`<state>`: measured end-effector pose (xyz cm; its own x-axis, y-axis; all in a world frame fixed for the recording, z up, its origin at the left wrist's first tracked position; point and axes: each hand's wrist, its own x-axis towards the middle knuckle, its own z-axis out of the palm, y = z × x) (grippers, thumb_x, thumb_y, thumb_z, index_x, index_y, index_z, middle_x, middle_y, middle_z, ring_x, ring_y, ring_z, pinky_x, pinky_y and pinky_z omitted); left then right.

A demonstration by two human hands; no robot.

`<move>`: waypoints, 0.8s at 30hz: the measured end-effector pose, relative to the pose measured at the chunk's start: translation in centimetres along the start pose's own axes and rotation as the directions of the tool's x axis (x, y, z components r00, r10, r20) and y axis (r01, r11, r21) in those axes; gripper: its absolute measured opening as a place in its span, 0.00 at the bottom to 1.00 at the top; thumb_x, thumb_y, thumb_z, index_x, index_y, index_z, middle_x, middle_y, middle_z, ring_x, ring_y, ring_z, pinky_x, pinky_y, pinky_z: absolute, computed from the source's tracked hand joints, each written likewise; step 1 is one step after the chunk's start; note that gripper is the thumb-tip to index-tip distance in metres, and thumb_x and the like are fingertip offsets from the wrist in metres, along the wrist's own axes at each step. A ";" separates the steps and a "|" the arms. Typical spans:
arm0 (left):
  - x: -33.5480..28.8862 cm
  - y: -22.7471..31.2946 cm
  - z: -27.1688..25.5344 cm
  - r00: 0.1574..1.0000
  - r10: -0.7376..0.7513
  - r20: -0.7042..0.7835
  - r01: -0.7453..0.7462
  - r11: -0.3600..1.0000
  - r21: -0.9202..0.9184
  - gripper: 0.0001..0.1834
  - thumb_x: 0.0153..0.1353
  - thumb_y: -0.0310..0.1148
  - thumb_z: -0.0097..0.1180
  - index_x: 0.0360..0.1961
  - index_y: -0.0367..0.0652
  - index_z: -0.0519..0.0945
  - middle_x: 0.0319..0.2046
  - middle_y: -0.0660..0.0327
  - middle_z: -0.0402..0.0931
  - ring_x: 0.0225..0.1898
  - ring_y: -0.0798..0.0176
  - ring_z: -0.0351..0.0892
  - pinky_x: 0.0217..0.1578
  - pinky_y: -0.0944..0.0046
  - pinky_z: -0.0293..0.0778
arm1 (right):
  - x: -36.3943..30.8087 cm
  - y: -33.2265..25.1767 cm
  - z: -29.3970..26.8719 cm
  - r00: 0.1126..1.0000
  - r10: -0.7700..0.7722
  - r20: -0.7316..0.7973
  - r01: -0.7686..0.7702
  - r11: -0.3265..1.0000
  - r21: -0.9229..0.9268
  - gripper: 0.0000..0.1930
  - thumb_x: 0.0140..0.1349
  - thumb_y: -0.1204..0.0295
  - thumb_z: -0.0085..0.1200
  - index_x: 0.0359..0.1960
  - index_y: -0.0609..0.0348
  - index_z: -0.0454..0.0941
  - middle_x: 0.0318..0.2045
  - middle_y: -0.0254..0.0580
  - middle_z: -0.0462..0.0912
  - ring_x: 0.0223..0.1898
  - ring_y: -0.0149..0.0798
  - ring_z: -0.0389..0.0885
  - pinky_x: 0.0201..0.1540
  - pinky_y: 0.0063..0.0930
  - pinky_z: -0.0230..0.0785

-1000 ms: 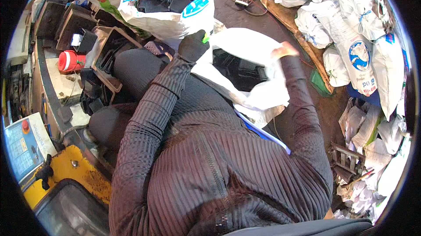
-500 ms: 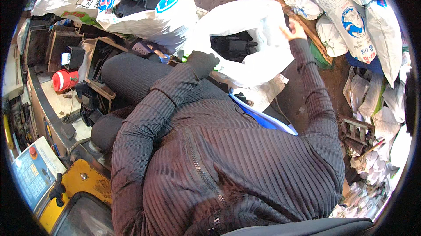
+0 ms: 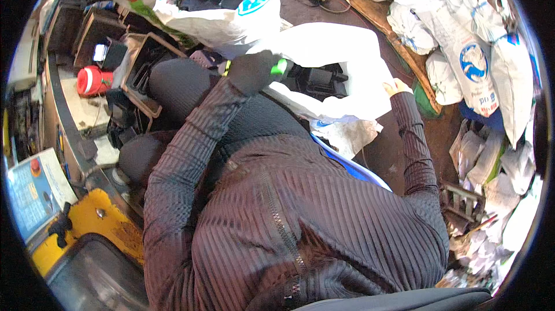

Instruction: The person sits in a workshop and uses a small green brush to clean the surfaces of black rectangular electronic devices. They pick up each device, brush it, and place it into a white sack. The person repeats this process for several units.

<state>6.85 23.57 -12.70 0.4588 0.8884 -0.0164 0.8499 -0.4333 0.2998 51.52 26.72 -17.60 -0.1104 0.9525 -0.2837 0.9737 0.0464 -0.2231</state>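
My left hand [image 3: 253, 73], in a black glove, is closed round a slim tool [image 3: 281, 67]. Only its bright green end and a bit of yellow show; the glove hides the middle. This hand is over my left thigh, by the near left rim of an opened white sack [image 3: 370, 103]. Inside the sack lie black plastic parts [image 3: 319, 80]. On the far right side of that sack, my bare right hand [image 3: 398, 87] has its fingers bent against the rim and seems to grip it.
Another white sack [image 3: 217, 22] with black parts stands at the far left. Black trays [image 3: 144, 65] and a red-and-white container [image 3: 93, 81] are on the left, near a control panel [image 3: 40, 189]. Full white sacks [image 3: 468, 68] are piled on the right, beyond a wooden board [image 3: 425, 80].
My left hand has turned, bringing the tool's green end out toward the sack's opening. My right hand's fingers, raised before, are now bent at the rim. The whole view has shifted a little.
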 end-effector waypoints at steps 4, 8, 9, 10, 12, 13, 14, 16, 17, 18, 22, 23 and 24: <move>3.2 -1.4 -0.4 0.928 -0.268 -0.258 0.282 0.959 0.016 0.17 0.54 0.46 0.58 0.36 0.44 0.77 0.29 0.56 0.78 0.30 0.54 0.81 0.30 0.53 0.76 | 5.2 3.4 3.0 0.925 -0.308 0.223 0.283 0.950 0.134 0.20 0.53 0.61 0.51 0.46 0.59 0.76 0.45 0.52 0.80 0.40 0.52 0.82 0.42 0.40 0.74; 2.8 -1.2 -2.9 0.825 -0.324 -0.462 0.347 0.937 -0.039 0.19 0.56 0.49 0.57 0.36 0.44 0.78 0.25 0.56 0.78 0.25 0.56 0.79 0.26 0.55 0.74 | 5.8 3.9 2.7 0.808 -0.503 -0.307 0.436 0.861 -0.262 0.36 0.45 0.62 0.64 0.59 0.55 0.69 0.60 0.55 0.66 0.60 0.55 0.66 0.61 0.47 0.61; 2.2 -1.5 -4.3 0.788 -0.316 -0.528 0.338 0.939 -0.058 0.19 0.57 0.50 0.56 0.35 0.44 0.78 0.24 0.57 0.78 0.23 0.57 0.79 0.25 0.55 0.74 | 6.8 3.4 3.4 0.694 -0.565 -0.447 0.547 0.817 -0.183 0.39 0.45 0.64 0.66 0.61 0.56 0.66 0.61 0.59 0.63 0.61 0.57 0.65 0.62 0.46 0.60; 0.8 -1.8 -5.8 0.746 -0.332 -0.578 0.344 0.934 -0.093 0.20 0.57 0.51 0.56 0.35 0.43 0.79 0.23 0.57 0.78 0.22 0.57 0.78 0.24 0.56 0.73 | 6.2 -1.7 3.2 0.738 -0.534 -0.412 0.537 0.835 -0.121 0.38 0.47 0.67 0.65 0.63 0.57 0.65 0.62 0.56 0.64 0.60 0.54 0.67 0.59 0.45 0.64; -3.0 -2.6 -10.5 0.644 -0.537 -0.545 0.260 0.824 -0.504 0.22 0.58 0.53 0.56 0.35 0.43 0.79 0.21 0.56 0.78 0.22 0.59 0.79 0.23 0.57 0.73 | 5.1 -13.8 1.5 0.913 -0.392 -0.116 0.388 0.741 0.548 0.39 0.49 0.69 0.63 0.65 0.55 0.61 0.64 0.49 0.63 0.60 0.48 0.68 0.54 0.41 0.67; -5.4 -2.9 -13.4 0.636 -0.652 -0.412 0.093 0.595 -0.799 0.23 0.58 0.54 0.56 0.35 0.42 0.79 0.21 0.56 0.78 0.22 0.60 0.79 0.24 0.58 0.73 | 5.3 -17.5 2.1 0.864 -0.490 -0.116 0.418 0.571 0.706 0.40 0.49 0.68 0.63 0.66 0.54 0.59 0.65 0.47 0.62 0.59 0.46 0.68 0.53 0.41 0.68; -7.1 -3.1 -14.6 0.648 -0.681 -0.340 0.016 0.459 -0.888 0.23 0.59 0.54 0.55 0.36 0.41 0.79 0.22 0.57 0.79 0.24 0.65 0.79 0.26 0.61 0.73 | 3.6 -23.5 1.1 0.780 -0.619 -0.092 0.469 0.482 0.740 0.42 0.49 0.69 0.62 0.67 0.54 0.57 0.65 0.47 0.62 0.59 0.46 0.69 0.53 0.41 0.68; -8.5 -2.8 -15.2 0.604 -0.678 -0.419 0.020 0.538 -0.843 0.23 0.59 0.53 0.55 0.37 0.41 0.79 0.22 0.60 0.79 0.25 0.68 0.78 0.27 0.63 0.73 | 0.8 -33.6 -1.2 0.570 -0.819 -0.070 0.523 0.296 0.800 0.46 0.47 0.68 0.63 0.69 0.55 0.52 0.65 0.46 0.62 0.59 0.47 0.69 0.54 0.40 0.67; -9.5 -3.0 -14.9 0.586 -0.668 -0.459 0.034 0.586 -0.809 0.23 0.59 0.53 0.55 0.37 0.41 0.79 0.22 0.61 0.79 0.25 0.69 0.78 0.28 0.65 0.73 | -0.3 -38.0 -0.6 0.477 -0.874 -0.095 0.528 0.199 0.826 0.47 0.46 0.67 0.65 0.69 0.55 0.52 0.64 0.47 0.63 0.58 0.46 0.70 0.52 0.39 0.69; -10.4 -3.5 -14.5 0.556 -0.665 -0.499 0.054 0.628 -0.776 0.19 0.59 0.48 0.57 0.38 0.42 0.79 0.25 0.62 0.80 0.26 0.70 0.78 0.29 0.67 0.73 | -0.6 -40.8 1.7 0.459 -0.867 -0.194 0.565 0.116 0.817 0.42 0.47 0.65 0.66 0.65 0.59 0.59 0.55 0.48 0.73 0.51 0.43 0.76 0.48 0.35 0.72; -16.9 -10.4 -12.7 0.334 -0.677 -0.656 -0.106 0.664 -0.740 0.14 0.61 0.40 0.52 0.39 0.40 0.77 0.27 0.54 0.81 0.30 0.60 0.82 0.29 0.61 0.75 | -3.4 -52.2 1.7 0.365 -0.931 -0.030 0.477 0.159 0.864 0.31 0.53 0.68 0.64 0.59 0.60 0.67 0.43 0.45 0.80 0.43 0.39 0.81 0.47 0.30 0.73; -19.5 -12.4 -13.4 0.299 -0.819 -0.489 -0.238 0.433 -0.870 0.12 0.61 0.37 0.51 0.40 0.39 0.76 0.27 0.55 0.81 0.30 0.62 0.82 0.28 0.61 0.75 | -4.5 -54.2 2.1 0.391 -0.920 0.024 0.257 0.135 0.957 0.31 0.54 0.68 0.64 0.60 0.58 0.67 0.46 0.45 0.80 0.46 0.40 0.80 0.49 0.31 0.72; -23.0 -14.9 -13.2 0.195 -0.785 -0.588 -0.232 0.546 -0.805 0.12 0.60 0.33 0.51 0.42 0.38 0.74 0.26 0.57 0.81 0.29 0.65 0.81 0.28 0.62 0.75 | -4.2 -55.6 3.4 0.326 -0.945 0.030 0.311 0.137 0.940 0.31 0.55 0.67 0.64 0.60 0.56 0.67 0.48 0.44 0.79 0.48 0.40 0.79 0.50 0.31 0.72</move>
<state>-19.84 11.57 -4.24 -0.7302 0.6023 0.3226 0.1490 -0.3205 0.9355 -2.84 19.07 -7.18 -0.9620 0.2576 0.0906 -0.0886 0.0197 -0.9959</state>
